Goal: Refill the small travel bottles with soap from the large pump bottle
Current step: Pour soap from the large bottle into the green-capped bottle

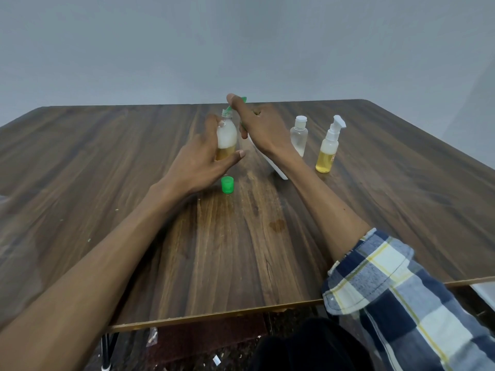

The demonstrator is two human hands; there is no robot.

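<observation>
The left hand [199, 159] held a small bottle [226, 137] upright above the wooden table [107, 170], fingers and thumb curled around its lower half. The bottle was uncapped, with yellow soap at the bottom and white foam above it. The right hand [257, 127] gripped a large white bottle [277, 170], tilted, with a green spout [229, 108] at the small bottle's mouth; most of the large bottle was hidden behind the hand and wrist. A green cap [227, 184] stood on the table just in front of the small bottle, nearer the person. To the right of the small bottle stood a clear bottle [299, 136] with a white flip cap, and beyond it a pump bottle [329, 148] half full of yellow liquid. A plaid sleeve [401, 290] covered the right upper arm.
</observation>
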